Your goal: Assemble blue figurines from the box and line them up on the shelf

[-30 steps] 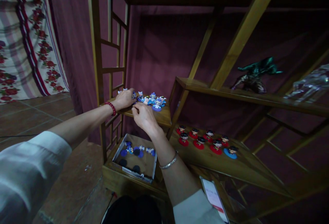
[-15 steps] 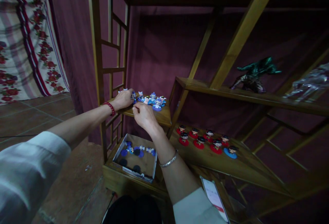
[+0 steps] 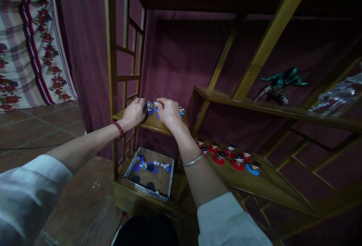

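On the small upper wooden shelf (image 3: 154,123), small blue-and-white figurines on round bases stand in a group. My left hand (image 3: 135,113), with a red bead bracelet, rests at the shelf's left side. Its fingers are bent, and what they hold, if anything, is hidden. Just right of its fingertips stands a figurine (image 3: 149,107) with a purple-blue base. My right hand (image 3: 169,114), with a silver bangle, reaches over the middle of the group, its fingers curled down and closed. It hides whatever is in them and most figurines behind. Another figurine (image 3: 181,111) peeks out to its right.
Below, an open shallow box (image 3: 169,184) holds several blue figurine pieces and dark discs. On the lower right shelf (image 3: 271,182) stand several figurines (image 3: 238,161), mostly on red bases. A green figure (image 3: 283,84) and a clear figure (image 3: 339,93) occupy the higher shelf.
My right hand has moved forward and slightly right, from the shelf's front edge to over the figurines. My left hand stays at the left side. The view has shifted a little.
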A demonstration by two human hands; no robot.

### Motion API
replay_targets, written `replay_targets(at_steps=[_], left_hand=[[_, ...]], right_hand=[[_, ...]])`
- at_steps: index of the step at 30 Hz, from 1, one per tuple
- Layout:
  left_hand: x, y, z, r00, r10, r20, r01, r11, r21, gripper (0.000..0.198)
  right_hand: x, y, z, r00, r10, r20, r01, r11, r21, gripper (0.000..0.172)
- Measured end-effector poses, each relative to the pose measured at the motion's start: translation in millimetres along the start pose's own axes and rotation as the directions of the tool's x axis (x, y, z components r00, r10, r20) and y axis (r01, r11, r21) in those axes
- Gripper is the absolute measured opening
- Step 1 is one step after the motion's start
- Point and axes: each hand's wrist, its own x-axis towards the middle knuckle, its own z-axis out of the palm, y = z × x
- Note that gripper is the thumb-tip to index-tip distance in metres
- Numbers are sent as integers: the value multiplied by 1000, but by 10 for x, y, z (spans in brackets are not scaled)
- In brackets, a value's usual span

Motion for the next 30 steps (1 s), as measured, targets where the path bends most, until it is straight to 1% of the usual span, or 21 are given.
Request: replay_targets(at_steps=[2,4,8,11,16,20,23,26,30], left_hand=[[-34,-31,-7,999,-9,-33,10,1000,15,31],[-58,-74,-13,999,6,-43,-6,1000,13,30],[-78,-173,4,993,114,2,-114,991,-71,30],[-81,-217,24,987,156,28,-152,982,-111,30],[-91,-209,19,986,160,37,-154,979,-134,30],[-100,-200,13,984,175,22,-170,977,-128,30],[-99,-205,29,982,186,3,-185,976,-115,31],[-94,-206,47,982,190,10,-187,976,-115,31],[-77,-199,41,986,163,25,-158,977,-144,30]], right_hand=[[109,9,-24,998,52,25,-51,997,-50,28],[220,31,-24,994,97,40,-94,992,-82,28],[444,96,31,985,139,104,-124,983,-133,27],[602,136,83,974,157,162,-131,978,-160,28],[809,175,151,959,131,251,-87,980,-182,31],[911,204,219,947,115,300,-46,973,-227,34],[944,223,265,938,99,331,-13,967,-253,33],[951,243,295,924,81,373,14,969,-247,32],[952,272,329,906,50,421,52,972,-227,34]])
